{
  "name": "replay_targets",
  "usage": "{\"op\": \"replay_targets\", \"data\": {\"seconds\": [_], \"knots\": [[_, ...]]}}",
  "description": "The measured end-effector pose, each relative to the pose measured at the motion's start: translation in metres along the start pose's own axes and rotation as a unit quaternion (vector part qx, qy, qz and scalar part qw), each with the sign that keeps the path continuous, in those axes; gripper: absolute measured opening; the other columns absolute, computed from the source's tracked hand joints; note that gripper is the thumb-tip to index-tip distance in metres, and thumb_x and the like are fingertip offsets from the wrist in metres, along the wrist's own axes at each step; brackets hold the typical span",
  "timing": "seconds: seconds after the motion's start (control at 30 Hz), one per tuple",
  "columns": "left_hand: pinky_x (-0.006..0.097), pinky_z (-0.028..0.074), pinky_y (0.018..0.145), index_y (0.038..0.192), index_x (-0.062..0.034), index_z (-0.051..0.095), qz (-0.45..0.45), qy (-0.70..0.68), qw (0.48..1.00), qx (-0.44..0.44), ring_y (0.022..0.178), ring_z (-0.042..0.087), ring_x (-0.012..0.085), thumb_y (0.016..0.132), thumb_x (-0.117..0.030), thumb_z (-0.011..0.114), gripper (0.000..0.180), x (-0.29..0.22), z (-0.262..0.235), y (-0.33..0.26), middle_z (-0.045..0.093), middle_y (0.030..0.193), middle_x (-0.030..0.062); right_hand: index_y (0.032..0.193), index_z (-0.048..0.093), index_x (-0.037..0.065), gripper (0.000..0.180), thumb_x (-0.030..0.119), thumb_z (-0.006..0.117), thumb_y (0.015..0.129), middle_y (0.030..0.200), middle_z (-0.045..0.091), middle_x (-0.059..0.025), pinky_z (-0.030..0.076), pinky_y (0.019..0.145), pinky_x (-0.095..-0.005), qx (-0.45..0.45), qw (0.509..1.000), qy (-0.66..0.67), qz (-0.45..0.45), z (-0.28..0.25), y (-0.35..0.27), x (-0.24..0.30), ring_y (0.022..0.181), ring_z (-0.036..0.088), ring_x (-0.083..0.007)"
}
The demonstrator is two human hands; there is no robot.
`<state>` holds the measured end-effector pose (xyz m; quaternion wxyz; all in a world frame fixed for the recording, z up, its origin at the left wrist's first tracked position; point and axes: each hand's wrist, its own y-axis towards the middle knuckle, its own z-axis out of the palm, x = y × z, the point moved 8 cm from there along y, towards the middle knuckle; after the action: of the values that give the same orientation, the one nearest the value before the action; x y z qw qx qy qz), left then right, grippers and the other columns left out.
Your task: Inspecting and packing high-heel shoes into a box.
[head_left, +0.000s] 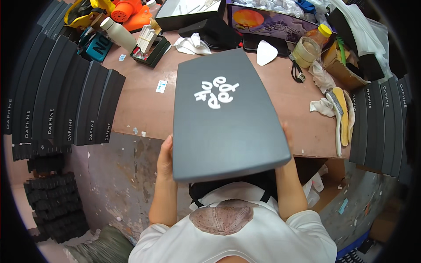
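Observation:
A dark grey shoebox (228, 136) with white lettering on its lid is held in front of me, over the near edge of the table. Its lid is on. My left hand (165, 158) grips the box's left side near the front corner, with the thumb showing along the edge. On the opposite side my right hand (287, 147) holds the box's right edge; most of its fingers are hidden by the box. Beyond the box's far end lie a crumpled white cloth (192, 44) and a white rounded flat piece (266, 53).
Stacked dark shoeboxes stand at the left (57, 87) and right (381, 122). On the brown table (140, 105) are a small black box (151, 51), a white bottle (117, 33), a glass jar (306, 51), a yellow-capped bottle (321, 34) and a brush (335, 107).

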<state>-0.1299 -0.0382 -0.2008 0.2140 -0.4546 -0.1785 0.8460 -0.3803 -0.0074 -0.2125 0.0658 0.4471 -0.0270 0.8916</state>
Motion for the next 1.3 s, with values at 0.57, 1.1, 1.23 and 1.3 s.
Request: {"op": "replay_targets", "data": {"seconds": [0.57, 1.1, 1.23, 1.3], "knots": [[0.031, 0.043, 0.09, 0.122, 0.0017, 0.044, 0.549, 0.406, 0.726, -0.086, 0.098, 0.056, 0.0241, 0.069, -0.004, 0.06, 0.056, -0.182, 0.041, -0.071, 0.052, 0.112, 0.0159, 0.101, 0.063, 0.002, 0.024, 0.008, 0.062, 0.077, 0.108, 0.059, -0.0131, 0.038, 0.096, -0.0414, -0.001, 0.73, -0.63, -0.265, 0.051, 0.045, 0.08, 0.115, 0.046, -0.0358], [0.041, 0.025, 0.108, 0.134, 0.0048, 0.038, 0.362, 0.554, 0.749, 0.013, 0.131, 0.034, 0.0346, 0.09, -0.014, 0.049, 0.049, -0.041, 0.031, 0.008, 0.037, 0.14, 0.0219, 0.081, 0.058, 0.013, 0.009, 0.019, 0.058, 0.073, 0.084, 0.053, -0.0006, 0.042, 0.074, -0.0305, 0.39, 0.408, -0.708, -0.423, 0.153, 0.104, -0.061, 0.09, 0.053, -0.0173], [0.035, 0.032, 0.104, 0.136, 0.0045, 0.037, 0.226, 0.357, 0.906, 0.033, 0.127, 0.04, 0.0231, 0.095, -0.013, 0.043, 0.045, -0.003, -0.009, 0.028, 0.043, 0.137, 0.0183, 0.086, 0.059, 0.007, 0.017, 0.012, 0.059, 0.069, 0.089, 0.06, -0.0058, 0.048, 0.071, -0.0312, 0.352, 0.562, -0.607, -0.438, 0.15, 0.105, 0.001, 0.087, 0.062, -0.0216], [0.036, 0.032, 0.104, 0.136, 0.0043, 0.036, 0.21, 0.327, 0.921, 0.041, 0.128, 0.04, 0.0242, 0.095, -0.013, 0.044, 0.046, 0.0, -0.008, 0.029, 0.042, 0.138, 0.0186, 0.093, 0.061, 0.005, 0.027, 0.004, 0.064, 0.066, 0.093, 0.064, -0.0097, 0.051, 0.073, -0.0333, 0.233, 0.682, -0.526, -0.452, 0.137, 0.114, 0.051, 0.09, 0.064, -0.0242]]}}
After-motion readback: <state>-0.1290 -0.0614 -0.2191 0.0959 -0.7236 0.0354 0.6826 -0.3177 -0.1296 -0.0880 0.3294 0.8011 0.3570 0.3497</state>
